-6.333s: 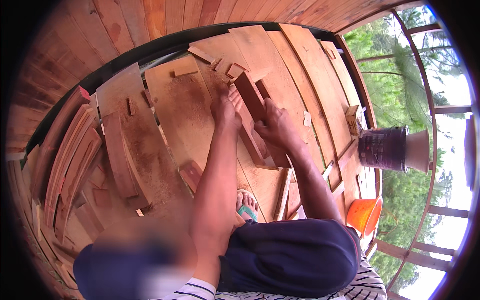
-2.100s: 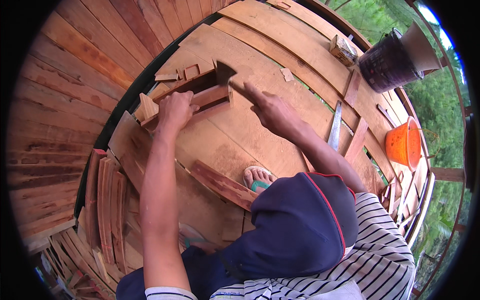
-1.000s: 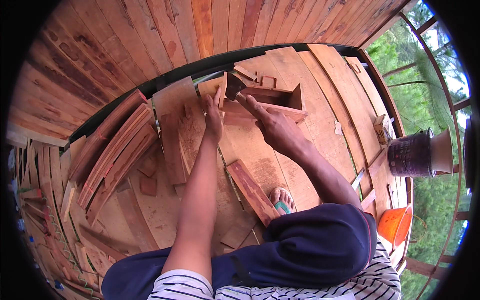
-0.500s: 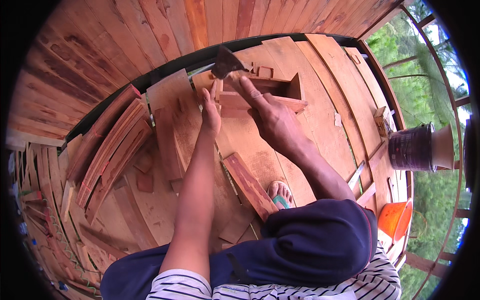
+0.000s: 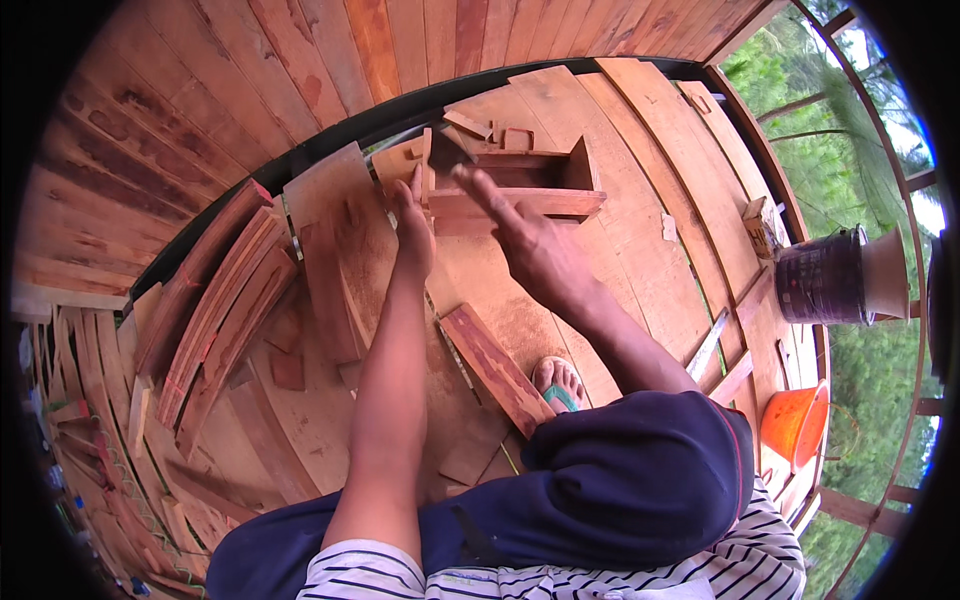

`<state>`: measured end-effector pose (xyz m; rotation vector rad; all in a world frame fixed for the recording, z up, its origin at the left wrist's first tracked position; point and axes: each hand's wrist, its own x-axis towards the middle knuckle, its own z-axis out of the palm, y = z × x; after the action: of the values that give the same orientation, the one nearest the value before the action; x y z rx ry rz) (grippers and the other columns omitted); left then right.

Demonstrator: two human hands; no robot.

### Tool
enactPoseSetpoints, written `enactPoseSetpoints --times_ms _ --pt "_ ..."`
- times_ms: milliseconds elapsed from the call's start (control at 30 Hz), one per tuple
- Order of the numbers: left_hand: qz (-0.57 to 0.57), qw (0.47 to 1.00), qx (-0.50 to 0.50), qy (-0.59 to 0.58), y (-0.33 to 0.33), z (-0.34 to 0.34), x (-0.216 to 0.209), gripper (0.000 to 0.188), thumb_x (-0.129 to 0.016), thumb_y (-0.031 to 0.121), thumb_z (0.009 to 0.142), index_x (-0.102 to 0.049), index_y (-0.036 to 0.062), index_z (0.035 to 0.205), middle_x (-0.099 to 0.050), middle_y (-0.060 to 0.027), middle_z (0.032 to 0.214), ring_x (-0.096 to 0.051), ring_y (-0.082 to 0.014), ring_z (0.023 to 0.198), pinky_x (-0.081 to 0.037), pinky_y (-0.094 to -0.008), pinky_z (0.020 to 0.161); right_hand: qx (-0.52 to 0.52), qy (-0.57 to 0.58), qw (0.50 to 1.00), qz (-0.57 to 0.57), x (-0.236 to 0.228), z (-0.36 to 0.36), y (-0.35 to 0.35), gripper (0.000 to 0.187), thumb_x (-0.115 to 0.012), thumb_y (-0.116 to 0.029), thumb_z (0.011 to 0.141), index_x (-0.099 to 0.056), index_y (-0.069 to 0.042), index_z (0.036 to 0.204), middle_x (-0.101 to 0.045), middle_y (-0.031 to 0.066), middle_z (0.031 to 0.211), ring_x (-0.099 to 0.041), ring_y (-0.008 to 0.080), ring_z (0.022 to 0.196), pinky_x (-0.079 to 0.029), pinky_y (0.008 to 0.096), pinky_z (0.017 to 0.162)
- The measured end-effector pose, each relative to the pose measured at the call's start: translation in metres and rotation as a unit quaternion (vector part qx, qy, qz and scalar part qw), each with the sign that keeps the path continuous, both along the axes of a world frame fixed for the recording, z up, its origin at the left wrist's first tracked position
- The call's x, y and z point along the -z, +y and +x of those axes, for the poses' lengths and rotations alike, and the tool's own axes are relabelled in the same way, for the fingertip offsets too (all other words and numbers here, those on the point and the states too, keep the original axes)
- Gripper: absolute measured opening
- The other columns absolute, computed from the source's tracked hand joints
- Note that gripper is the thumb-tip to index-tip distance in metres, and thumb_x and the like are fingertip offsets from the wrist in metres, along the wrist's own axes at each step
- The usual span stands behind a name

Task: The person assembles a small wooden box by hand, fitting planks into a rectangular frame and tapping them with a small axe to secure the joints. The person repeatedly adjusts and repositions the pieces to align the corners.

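Observation:
An open wooden box made of thin reddish boards lies on the plank floor ahead of me. My left hand is open, its fingers stretched up along the outside of the box's left end board. My right hand grips what looks like a hatchet with a dark, flared metal head. Its head is at the inner side of that end board, over the box's left part. Most of the handle is hidden by my fingers.
Curved boards are stacked at the left. One loose plank lies beside my sandalled foot. Small offcuts lie beyond the box. A dark bucket and an orange bucket stand right, by the open side.
The hatchet head has come down and slightly right, from above the end board to its inner side. My left hand stays along the end board. The whole view has shifted slightly.

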<state>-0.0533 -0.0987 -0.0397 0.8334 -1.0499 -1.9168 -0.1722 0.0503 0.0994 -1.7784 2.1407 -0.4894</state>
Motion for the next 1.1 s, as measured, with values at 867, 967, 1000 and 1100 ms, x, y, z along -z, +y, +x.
enactPoseSetpoints --times_ms 867,967,1000,1100 --pt "-0.586 0.538 0.286 -0.535 0.016 -0.090 -0.093 0.024 -0.082 0.023 0.083 -0.071 0.0069 0.097 -0.075 -0.0188 0.092 -0.074 -0.0364 0.095 -0.059 -0.0488 0.082 0.163 -0.011 0.957 -0.240 0.007 -0.110 0.103 0.073 -0.059 -0.008 0.098 -0.028 -0.024 0.162 -0.059 0.0232 0.092 -0.063 0.0427 0.079 -0.051 0.0517 0.073" --pt "-0.589 0.536 0.278 -0.537 0.018 -0.091 -0.093 0.024 -0.083 0.023 0.082 -0.071 0.0073 0.097 -0.075 -0.0181 0.092 -0.074 -0.0369 0.093 -0.059 -0.0485 0.081 0.191 -0.008 0.953 -0.233 0.013 -0.106 0.108 0.074 -0.061 -0.003 0.096 -0.032 -0.021 0.161 -0.066 0.0247 0.102 -0.067 0.0433 0.087 -0.053 0.0486 0.080" --pt "-0.588 0.526 0.285 -0.545 0.020 -0.091 -0.094 0.026 -0.083 0.023 0.082 -0.070 0.0062 0.098 -0.075 -0.0191 0.094 -0.073 -0.0378 0.095 -0.059 -0.0488 0.081 0.189 -0.021 0.971 -0.143 0.018 -0.105 0.110 0.073 -0.061 -0.004 0.096 -0.032 -0.021 0.161 -0.065 0.0246 0.100 -0.066 0.0439 0.087 -0.053 0.0497 0.080" --pt "-0.591 0.511 0.286 -0.555 0.023 -0.097 -0.098 0.030 -0.084 0.023 0.082 -0.068 0.0042 0.100 -0.074 -0.0214 0.096 -0.072 -0.0401 0.097 -0.058 -0.0498 0.082 0.176 -0.028 0.982 -0.063 0.034 -0.112 0.114 0.070 -0.060 -0.008 0.097 -0.032 -0.023 0.161 -0.063 0.0245 0.096 -0.065 0.0451 0.086 -0.052 0.0526 0.077"
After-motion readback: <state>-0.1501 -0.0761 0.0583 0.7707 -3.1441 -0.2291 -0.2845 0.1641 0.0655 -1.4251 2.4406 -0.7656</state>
